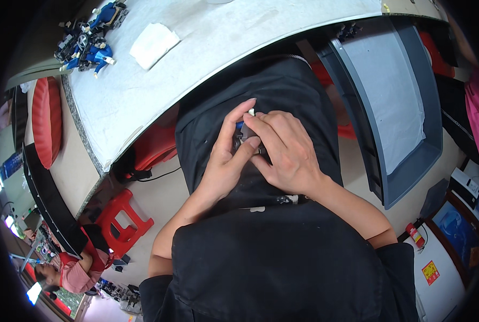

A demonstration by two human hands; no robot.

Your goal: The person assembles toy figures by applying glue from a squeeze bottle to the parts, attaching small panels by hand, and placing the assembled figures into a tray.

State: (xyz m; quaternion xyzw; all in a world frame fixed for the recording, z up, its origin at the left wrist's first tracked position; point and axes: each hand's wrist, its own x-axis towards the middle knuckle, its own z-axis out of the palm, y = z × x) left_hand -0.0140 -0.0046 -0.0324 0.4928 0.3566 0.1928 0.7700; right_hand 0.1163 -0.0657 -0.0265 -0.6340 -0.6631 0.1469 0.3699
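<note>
Above my lap, over the dark apron [210, 118], both hands are closed round a small grey, blue and white toy part [243, 133], most of it hidden by my fingers. My left hand [226, 155] grips it from the left, its thumb pressed against the front and its index finger stretched up along the far side. From the right, my right hand [289, 150] pinches it, fingertips near the white tip [252, 112]. Beyond them on the white-covered table [223, 37], at the far left, lie several toy riders with vehicles [86, 45] in blue and black.
A folded white cloth or paper [153, 46] lies on the table. To my right stands a grey tray [435, 129] with a pale liner, small dark parts [349, 31] near its far end. At left are a red stool [122, 222] and another person [81, 271] in pink.
</note>
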